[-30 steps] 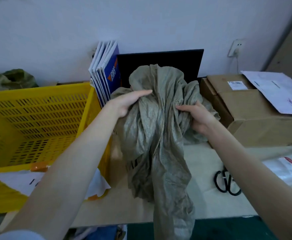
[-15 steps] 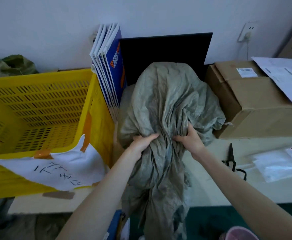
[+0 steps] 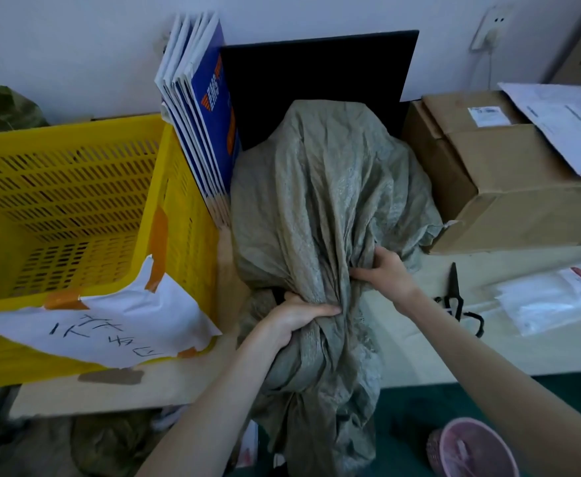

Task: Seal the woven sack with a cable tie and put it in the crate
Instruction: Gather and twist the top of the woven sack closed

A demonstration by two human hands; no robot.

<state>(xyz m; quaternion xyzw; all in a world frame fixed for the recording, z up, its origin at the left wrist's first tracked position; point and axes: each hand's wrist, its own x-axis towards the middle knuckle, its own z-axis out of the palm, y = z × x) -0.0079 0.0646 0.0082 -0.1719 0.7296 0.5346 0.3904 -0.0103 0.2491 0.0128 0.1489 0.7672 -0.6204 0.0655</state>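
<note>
A grey-green woven sack [image 3: 323,187] lies bulging on the table's middle, its loose mouth end hanging over the front edge toward me. My left hand [image 3: 292,321] is clenched around the gathered neck of the sack near the table edge. My right hand [image 3: 383,273] grips the fabric just above and to the right of it. The yellow slotted crate [image 3: 75,187] stands to the left, touching the sack's side, with a handwritten paper label [image 3: 110,325] taped on its near wall. No cable tie can be made out in this view.
Black scissors [image 3: 457,301] and a clear plastic packet [image 3: 553,301] lie on the table at the right. A cardboard box [image 3: 509,180] with papers stands behind them. Blue-white booklets [image 3: 206,125] and a black board [image 3: 316,80] lean on the wall. A pink basket [image 3: 471,449] sits on the floor.
Both hands slid down the sack toward me and bunched its neck together. The left hand closed fully around the neck; the sack's body settled onto the table.
</note>
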